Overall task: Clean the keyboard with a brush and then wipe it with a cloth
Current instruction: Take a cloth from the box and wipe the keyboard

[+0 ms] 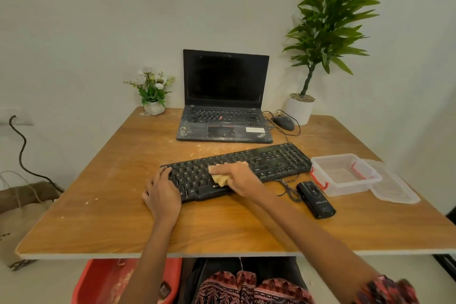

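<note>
I am looking down at the black keyboard (237,170), which is lying slanted across the middle of the wooden bench (123,217). My right hand (237,177) is pressing a tan cloth (219,179) onto the keys a little left of the keyboard's centre; its fingers (218,169) are lying fairly straight over the cloth, and the cloth is bunching out beneath the palm at the keyboard's near edge. My left hand (162,195) is resting on the keyboard's left end, fingers curled over that corner and gripping it. Just right of the keyboard, a clear plastic box (345,175) with red clasps is sitting beside its lid (394,187). A small black device (315,200) is lying near the keyboard's near right end, next to the keyboard's cable. Behind the keyboard a dusty open laptop (224,99) is standing with a dark screen, a mouse (283,122) to its right. Further behind the keyboard, a small flower pot (153,91) and a tall potted plant (320,32) are standing against the wall.
</note>
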